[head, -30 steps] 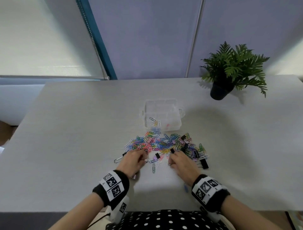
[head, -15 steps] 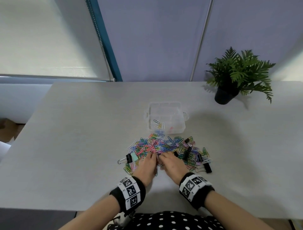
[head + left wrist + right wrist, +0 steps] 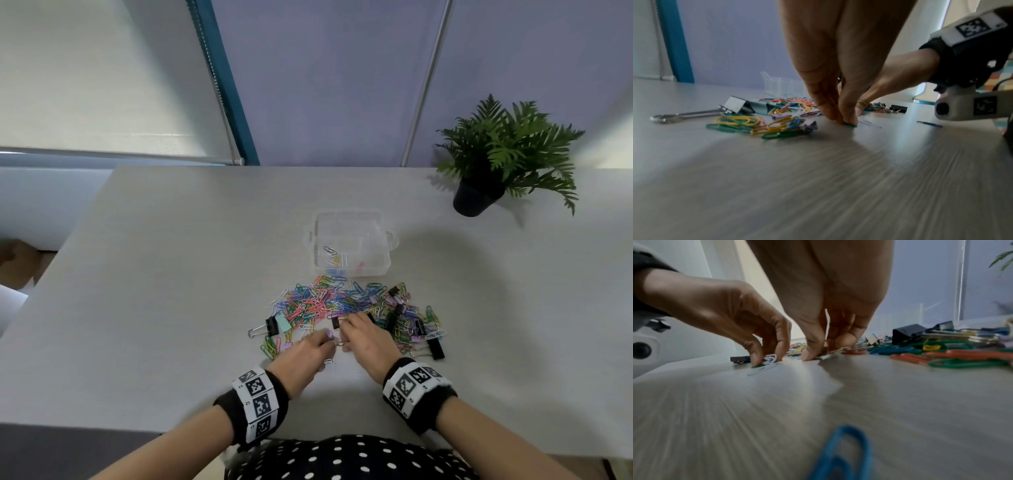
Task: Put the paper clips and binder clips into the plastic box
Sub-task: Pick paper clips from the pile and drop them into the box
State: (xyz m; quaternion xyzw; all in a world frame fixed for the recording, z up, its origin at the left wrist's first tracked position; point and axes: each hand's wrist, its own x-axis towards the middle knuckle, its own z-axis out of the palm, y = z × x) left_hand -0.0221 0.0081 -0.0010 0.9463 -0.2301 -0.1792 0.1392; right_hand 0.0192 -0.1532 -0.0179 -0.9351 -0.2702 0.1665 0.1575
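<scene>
Clips [image 3: 342,305] lie heaped mid-tabletop, just before the box [image 3: 349,243]. Your left hand [image 3: 305,353] pinches a green clip [image 3: 850,125]; your right hand [image 3: 368,339] is curled on something I can't identify. They're light, flat and slippery, so nip their edges.

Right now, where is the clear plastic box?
In the head view the plastic box sits mid-table, just beyond the pile of clips, with the potted plant farther back on its right.

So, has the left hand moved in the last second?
Yes. The left hand has slid right, away from the black binder clip at the pile's left edge, and now sits beside the right hand.
</scene>
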